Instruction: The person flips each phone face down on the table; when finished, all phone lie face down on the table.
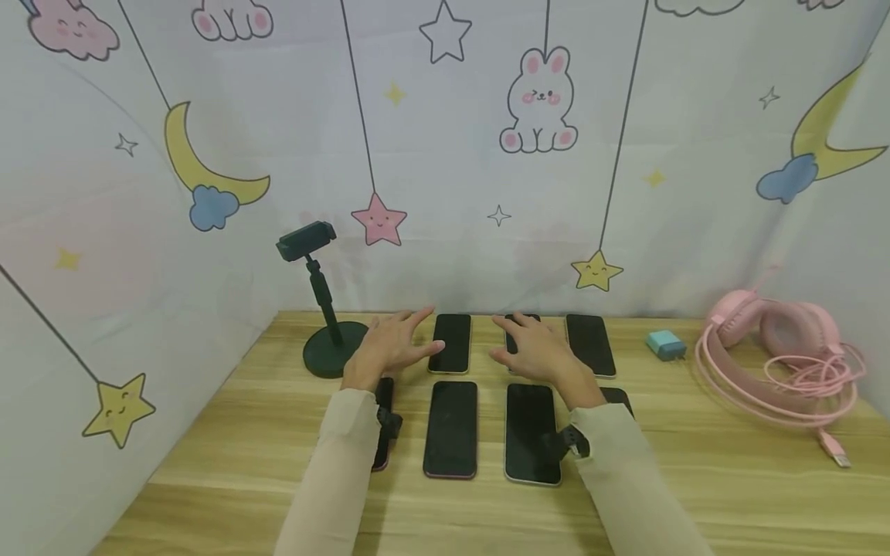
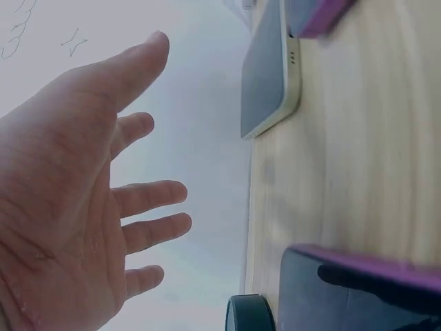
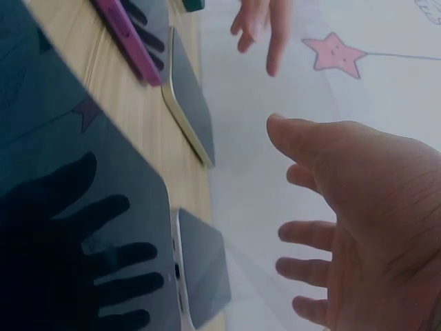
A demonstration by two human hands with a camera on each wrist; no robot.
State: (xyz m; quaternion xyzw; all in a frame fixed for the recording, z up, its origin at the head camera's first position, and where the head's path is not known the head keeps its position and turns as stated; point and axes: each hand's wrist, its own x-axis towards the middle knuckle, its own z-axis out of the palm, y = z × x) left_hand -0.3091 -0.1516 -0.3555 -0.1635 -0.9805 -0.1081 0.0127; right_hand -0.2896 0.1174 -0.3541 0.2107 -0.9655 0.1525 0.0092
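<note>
Over the wood-grain table [image 1: 737,498], before white cartoon-printed cloth [image 1: 452,154], my left hand [image 1: 392,344] and right hand [image 1: 537,349] spread their fingers right of the dark stand [image 1: 321,289], where the phones [image 1: 450,428] lie.

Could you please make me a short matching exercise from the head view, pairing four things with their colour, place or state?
Things:
1. Headset
2. Right hand
3. Phone stand
4. Charger plug

Descriptions:
A. Dark, at the back left of the table
B. Light blue, small and boxy
C. Partly hides the middle phone of the three seen in the back row
D. Pink, with a bundled cable

Pairs: 1-D, 2-C, 3-A, 4-B
</note>
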